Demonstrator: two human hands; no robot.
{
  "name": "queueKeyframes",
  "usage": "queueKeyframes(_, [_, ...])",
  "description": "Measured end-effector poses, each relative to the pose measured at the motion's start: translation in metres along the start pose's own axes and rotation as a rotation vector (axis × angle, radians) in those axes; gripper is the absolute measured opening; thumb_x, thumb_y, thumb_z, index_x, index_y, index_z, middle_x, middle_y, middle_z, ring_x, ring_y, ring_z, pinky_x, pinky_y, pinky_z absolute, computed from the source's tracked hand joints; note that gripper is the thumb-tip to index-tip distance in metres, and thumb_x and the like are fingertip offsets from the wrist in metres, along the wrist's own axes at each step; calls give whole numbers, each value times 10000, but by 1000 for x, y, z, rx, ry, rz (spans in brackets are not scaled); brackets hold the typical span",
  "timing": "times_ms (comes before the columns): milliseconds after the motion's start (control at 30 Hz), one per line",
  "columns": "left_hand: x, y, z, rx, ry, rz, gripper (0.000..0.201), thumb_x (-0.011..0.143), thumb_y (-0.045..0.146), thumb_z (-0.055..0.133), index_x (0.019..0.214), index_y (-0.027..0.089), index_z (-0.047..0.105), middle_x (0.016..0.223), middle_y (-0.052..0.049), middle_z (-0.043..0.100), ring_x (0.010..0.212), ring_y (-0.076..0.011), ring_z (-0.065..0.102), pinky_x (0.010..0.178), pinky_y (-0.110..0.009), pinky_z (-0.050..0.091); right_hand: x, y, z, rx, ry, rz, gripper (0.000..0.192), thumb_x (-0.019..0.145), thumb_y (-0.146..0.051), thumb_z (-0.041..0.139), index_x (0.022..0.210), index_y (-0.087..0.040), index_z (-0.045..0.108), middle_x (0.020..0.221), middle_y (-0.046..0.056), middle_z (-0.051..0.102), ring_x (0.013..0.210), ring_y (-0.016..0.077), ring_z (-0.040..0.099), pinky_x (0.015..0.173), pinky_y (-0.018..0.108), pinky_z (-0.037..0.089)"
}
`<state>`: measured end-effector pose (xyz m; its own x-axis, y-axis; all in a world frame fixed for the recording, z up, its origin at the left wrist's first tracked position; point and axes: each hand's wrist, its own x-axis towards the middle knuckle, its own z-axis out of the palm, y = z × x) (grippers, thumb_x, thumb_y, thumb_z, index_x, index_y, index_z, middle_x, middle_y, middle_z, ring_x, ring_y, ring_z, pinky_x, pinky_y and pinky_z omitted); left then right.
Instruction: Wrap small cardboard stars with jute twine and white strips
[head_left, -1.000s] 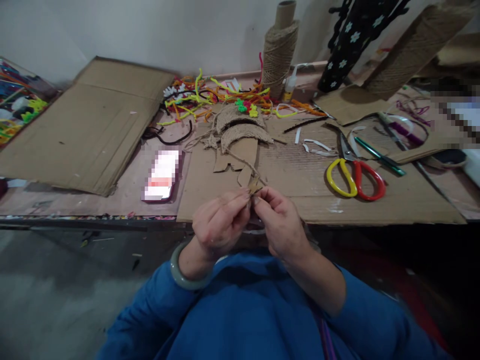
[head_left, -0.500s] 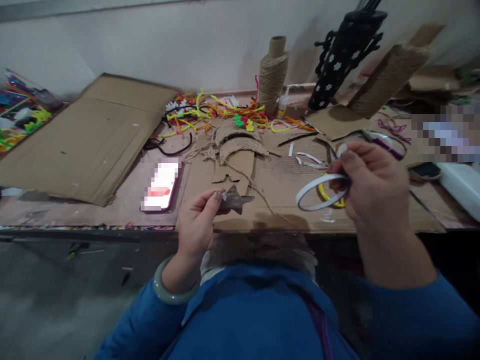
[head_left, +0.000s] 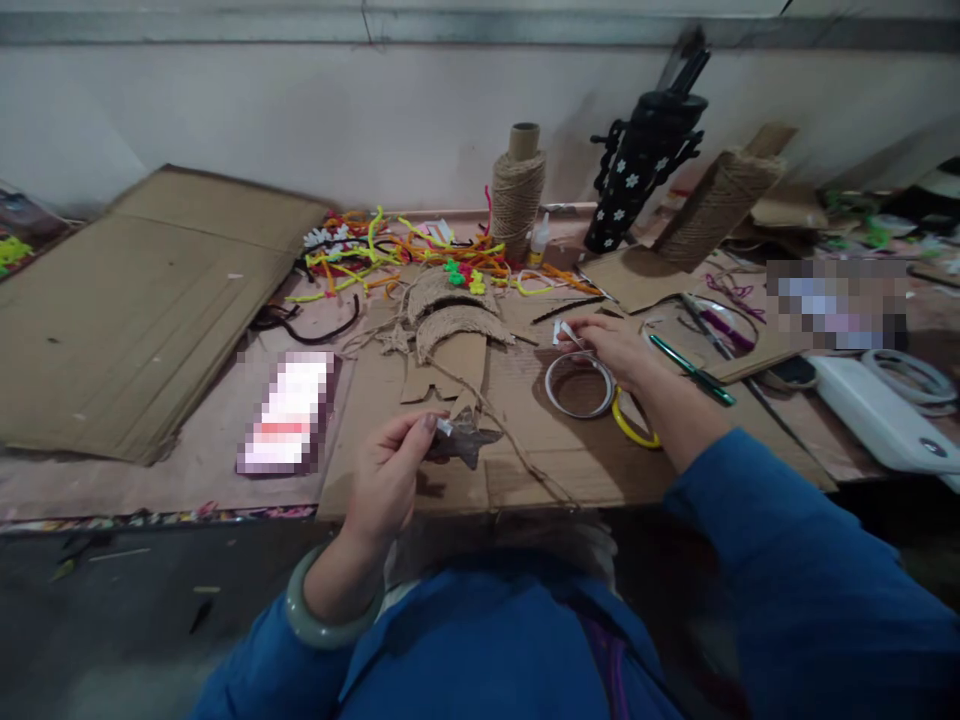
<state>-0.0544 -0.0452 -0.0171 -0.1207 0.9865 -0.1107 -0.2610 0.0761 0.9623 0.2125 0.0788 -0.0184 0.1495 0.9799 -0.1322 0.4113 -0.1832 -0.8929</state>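
— Listing first what is hard to read: what have you got?

— Scissors (head_left: 637, 428): only a yellow handle loop shows, the rest lies under the right wrist. Phone (head_left: 289, 412): screen pixelated. A second pixelated patch sits at the right. A white device (head_left: 877, 415) at the far right is cut by the edge.

— Left hand?

— Left hand (head_left: 386, 480): raised just over the near edge of the cardboard sheet (head_left: 570, 465), wrist bent, a bangle (head_left: 326, 625) on the wrist. Thumb and forefinger pinch a brown star (head_left: 465, 442) by one point; a small white scrap shows at the fingertips. A twine strand (head_left: 517, 440) trails past the star; whether it is attached, I cannot tell.

— Right hand?

— Right hand (head_left: 611, 345): arm stretched forward in a blue sleeve, palm down on the sheet. Fingertips grip a white strip (head_left: 564, 332) running off a tape ring (head_left: 579, 385) that lies flat just under the hand.

— Holders and contents?

— No real containers. Twine spool (head_left: 517, 190): upright by the wall, wound full. Second spool (head_left: 712, 205): leaning. Glue bottle (head_left: 537, 240) beside the first. Pipe cleaners (head_left: 390, 250) in a loose heap. Green pen (head_left: 690, 368) right of the hand.
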Motion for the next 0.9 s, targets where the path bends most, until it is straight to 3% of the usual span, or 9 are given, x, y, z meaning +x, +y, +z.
queueKeyframes(200, [7, -7, 1, 24, -8, -14, 261, 696, 412, 728, 782, 166, 748, 671, -20, 700, 591, -112, 597, 527, -199, 481, 14, 20, -15, -281, 39, -113, 215, 722, -162, 513, 815, -160, 707, 661, 14, 682, 566, 133, 579, 544, 242, 437])
queueKeyframes(400, [8, -5, 5, 49, -48, -8, 243, 721, 399, 714, 809, 175, 754, 677, -19, 702, 599, -111, 592, 568, -207, 469, 14, 12, -28, -610, 153, -200, 177, 728, -311, 599, 721, -165, 699, 815, 101, 699, 805, 266, 613, 687, 349, 422])
queueKeyframes(533, [9, -6, 9, 91, -70, 8, 224, 731, 387, 705, 802, 180, 755, 698, -23, 709, 622, -115, 593, 581, -206, 464, 5, 0, -35, -852, 191, -263, 244, 770, -239, 540, 947, -161, 687, 951, 125, 700, 846, 266, 624, 699, 349, 434])
queueKeyframes(600, [10, -7, 11, 114, -94, 23, 212, 745, 380, 693, 799, 185, 755, 693, -19, 705, 620, -113, 586, 578, -204, 457, -13, -12, -32, -775, 201, -296, 305, 770, -220, 535, 1042, -153, 655, 949, 119, 703, 812, 243, 628, 683, 330, 446])
queueKeyframes(633, [10, -8, 13, 124, -111, 30, 206, 754, 378, 685, 799, 189, 756, 682, -15, 700, 611, -111, 579, 573, -203, 453, -25, -19, -28, -669, 187, -344, 284, 788, -250, 528, 1027, -161, 655, 916, 102, 707, 774, 227, 627, 669, 320, 451])
queueKeyframes(767, [8, -7, 22, 146, -154, 55, 187, 774, 370, 667, 780, 207, 758, 697, -13, 709, 635, -111, 585, 599, -200, 457, -83, -49, 2, -301, -177, -517, 214, 833, -347, 523, 921, -206, 658, 878, 49, 706, 768, 181, 629, 650, 273, 463])
queueKeyframes(900, [5, -3, 29, 101, -168, 22, 197, 751, 380, 687, 757, 196, 756, 697, -23, 711, 644, -127, 598, 610, -218, 465, -112, -55, 26, -252, -374, -465, 174, 819, -346, 563, 813, -194, 647, 730, 14, 675, 650, 143, 589, 580, 248, 418])
